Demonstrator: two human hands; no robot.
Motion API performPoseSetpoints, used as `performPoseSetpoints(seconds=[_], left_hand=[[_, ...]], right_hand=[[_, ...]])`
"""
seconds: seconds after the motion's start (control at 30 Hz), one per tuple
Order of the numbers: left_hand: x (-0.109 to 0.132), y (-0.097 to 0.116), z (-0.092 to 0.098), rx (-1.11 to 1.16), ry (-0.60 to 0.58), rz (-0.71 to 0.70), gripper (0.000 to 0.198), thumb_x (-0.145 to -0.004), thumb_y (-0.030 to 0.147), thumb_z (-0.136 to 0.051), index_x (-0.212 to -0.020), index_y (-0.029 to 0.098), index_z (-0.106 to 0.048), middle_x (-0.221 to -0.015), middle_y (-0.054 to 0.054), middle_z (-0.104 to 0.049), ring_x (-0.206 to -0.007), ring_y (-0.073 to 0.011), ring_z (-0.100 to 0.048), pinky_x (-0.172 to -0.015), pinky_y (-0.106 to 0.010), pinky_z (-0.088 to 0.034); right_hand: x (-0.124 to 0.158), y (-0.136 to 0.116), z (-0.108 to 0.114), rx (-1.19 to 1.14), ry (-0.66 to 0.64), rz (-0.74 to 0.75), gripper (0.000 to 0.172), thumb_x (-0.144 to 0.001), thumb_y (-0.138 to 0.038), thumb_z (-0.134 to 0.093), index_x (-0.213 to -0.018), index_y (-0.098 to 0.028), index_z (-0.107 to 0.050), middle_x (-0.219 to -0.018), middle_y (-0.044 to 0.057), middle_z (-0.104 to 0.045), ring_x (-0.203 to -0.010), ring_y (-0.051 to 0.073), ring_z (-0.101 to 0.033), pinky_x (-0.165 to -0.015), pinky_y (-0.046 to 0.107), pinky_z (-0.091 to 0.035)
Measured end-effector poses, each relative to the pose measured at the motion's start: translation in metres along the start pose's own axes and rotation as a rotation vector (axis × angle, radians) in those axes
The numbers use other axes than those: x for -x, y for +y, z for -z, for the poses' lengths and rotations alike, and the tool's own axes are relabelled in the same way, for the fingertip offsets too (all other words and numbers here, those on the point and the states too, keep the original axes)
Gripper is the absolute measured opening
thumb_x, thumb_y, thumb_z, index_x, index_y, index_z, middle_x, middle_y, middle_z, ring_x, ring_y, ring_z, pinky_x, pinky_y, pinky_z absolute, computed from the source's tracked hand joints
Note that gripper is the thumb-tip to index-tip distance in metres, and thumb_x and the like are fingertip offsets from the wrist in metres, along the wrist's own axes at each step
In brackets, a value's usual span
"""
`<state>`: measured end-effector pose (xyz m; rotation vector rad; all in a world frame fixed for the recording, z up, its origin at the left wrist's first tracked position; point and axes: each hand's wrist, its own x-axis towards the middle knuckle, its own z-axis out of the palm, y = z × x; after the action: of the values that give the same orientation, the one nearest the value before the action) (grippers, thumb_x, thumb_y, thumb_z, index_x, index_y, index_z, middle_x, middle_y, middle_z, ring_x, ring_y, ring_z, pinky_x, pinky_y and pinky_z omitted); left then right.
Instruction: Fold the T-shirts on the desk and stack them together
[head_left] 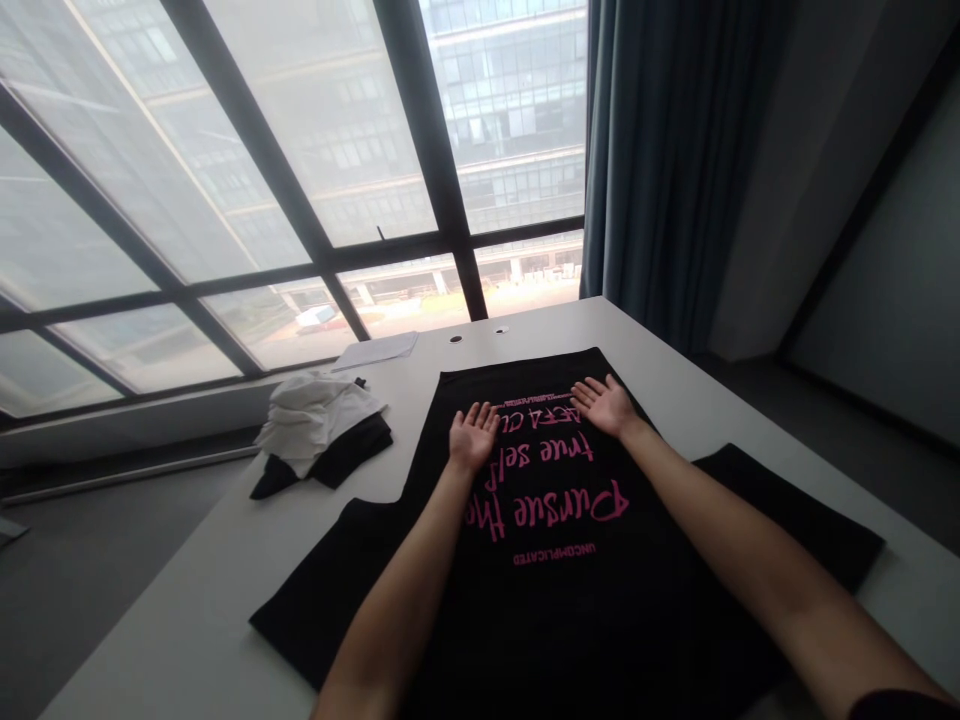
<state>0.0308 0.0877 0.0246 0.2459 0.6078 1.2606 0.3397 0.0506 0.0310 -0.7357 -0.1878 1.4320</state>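
Observation:
A black T-shirt (555,610) with pink lettering lies spread out on a white table, its hem toward the window and its sleeves out to both sides. The print reads upside down from here. Over the left part of the lettering is my left hand (474,437), palm up with the fingers stretched. My right hand (604,405) is above the shirt's right side near the hem, also palm up and fingers apart. Neither hand holds anything. Whether the backs of the hands touch the cloth I cannot tell.
To the left on the white table (195,580) lies a crumpled white cloth (319,420) over a black cloth (352,450). White papers (376,350) lie by the window edge. Two cable holes, one of them a dark hole (456,340), are at the far end. A blue curtain (660,180) hangs behind.

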Motion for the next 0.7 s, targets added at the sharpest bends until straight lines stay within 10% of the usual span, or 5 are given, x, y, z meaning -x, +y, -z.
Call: performPoseSetpoints(seconds=[0.17,0.47,0.7], left_hand=[[-0.02,-0.048,-0.024,-0.024,-0.016,0.112,0.048,-0.106,0.043,-0.034,-0.144,0.018,-0.048,-0.144,-0.021,-0.054,-0.132,-0.0318,-0.057,-0.089,-0.044,-0.061],[-0.053,0.08,0.001,0.007,0.195,-0.138,0.055,-0.107,0.046,-0.019,-0.158,0.027,-0.028,-0.154,-0.017,-0.045,-0.136,-0.0203,-0.053,-0.089,-0.032,-0.06],[-0.103,-0.022,-0.054,-0.014,-0.016,0.026,0.053,-0.106,0.046,-0.033,-0.147,0.017,-0.048,-0.147,-0.022,-0.051,-0.132,-0.0292,-0.057,-0.094,-0.04,-0.059]], right_hand=[[-0.012,0.054,-0.03,-0.04,-0.14,-0.249,0.053,-0.103,-0.052,-0.036,-0.146,-0.022,-0.041,-0.158,0.02,-0.038,-0.139,0.026,-0.049,-0.096,0.055,-0.054],[-0.063,-0.059,0.019,-0.045,0.12,0.073,0.049,-0.104,-0.045,-0.018,-0.139,-0.027,-0.049,-0.158,0.015,-0.042,-0.133,0.018,-0.055,-0.088,0.041,-0.058],[-0.095,0.033,-0.051,-0.027,-0.158,-0.191,0.054,-0.101,-0.052,-0.038,-0.139,-0.016,-0.05,-0.154,0.022,-0.045,-0.137,0.025,-0.052,-0.1,0.047,-0.053]])
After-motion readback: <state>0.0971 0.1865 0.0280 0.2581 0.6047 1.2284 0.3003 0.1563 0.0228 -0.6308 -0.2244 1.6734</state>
